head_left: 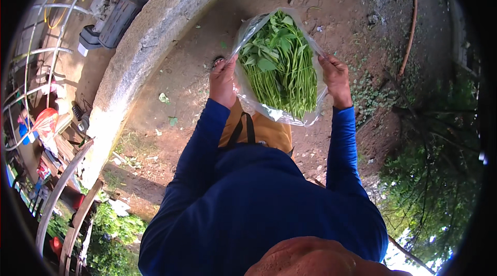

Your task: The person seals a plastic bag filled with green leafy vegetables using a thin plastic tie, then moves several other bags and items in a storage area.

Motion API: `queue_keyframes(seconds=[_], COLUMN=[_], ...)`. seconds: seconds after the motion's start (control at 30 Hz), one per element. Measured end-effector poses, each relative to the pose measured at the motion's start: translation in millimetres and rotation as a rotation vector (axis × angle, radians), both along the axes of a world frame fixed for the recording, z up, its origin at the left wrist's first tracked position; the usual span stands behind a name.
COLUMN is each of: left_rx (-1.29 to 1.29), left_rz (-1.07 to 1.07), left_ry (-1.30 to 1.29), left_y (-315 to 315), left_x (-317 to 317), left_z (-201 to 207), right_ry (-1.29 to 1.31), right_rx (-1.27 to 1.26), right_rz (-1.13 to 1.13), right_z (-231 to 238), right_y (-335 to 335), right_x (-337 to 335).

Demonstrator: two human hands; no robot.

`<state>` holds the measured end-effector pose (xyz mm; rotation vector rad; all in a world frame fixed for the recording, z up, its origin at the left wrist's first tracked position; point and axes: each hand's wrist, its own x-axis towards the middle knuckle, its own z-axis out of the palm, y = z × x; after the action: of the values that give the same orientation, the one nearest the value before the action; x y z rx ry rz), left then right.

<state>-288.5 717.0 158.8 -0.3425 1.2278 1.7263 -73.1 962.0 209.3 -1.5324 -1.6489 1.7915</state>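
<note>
Between my two hands hangs a clear plastic bag (245, 33), its sides stretched apart. A bunch of green leafy vegetables (279, 66) with long thin stems lies in it, leaves toward the far end and cut stem ends toward me. My left hand (223, 82) pinches the bag's left edge. On the opposite side, my right hand (336, 79) grips the right edge with the thumb on top. Neither hand touches the greens.
A low curved concrete wall (135, 53) runs along the left. Beyond it are a grey plastic case (118, 21), metal railings (57, 12) and a red bag (46, 121). A long brown pole (411, 22) lies on the dirt ground at right, near leafy branches (429, 183).
</note>
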Motion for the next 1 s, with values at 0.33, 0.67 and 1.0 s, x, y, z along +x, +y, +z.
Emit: queue_keyframes(seconds=[0.33,0.67,1.0], left_rx=[-0.063,-0.367,-0.502], left_rz=[-0.177,-0.601,-1.176], left_ry=[0.055,0.73,0.889], left_y=[26.2,60.9,60.9], left_x=[-1.1,41.7,53.2], left_z=[-17.8,-74.8,-157.5], right_ry=[0.037,0.152,0.214], right_rx=[0.408,-0.065,-0.147], right_rz=[0.223,0.19,0.307], right_z=[-79.7,-64.8,-66.4], right_y=[-24.6,-81.1,-118.5], right_x=[-39.2,-74.0,-50.9])
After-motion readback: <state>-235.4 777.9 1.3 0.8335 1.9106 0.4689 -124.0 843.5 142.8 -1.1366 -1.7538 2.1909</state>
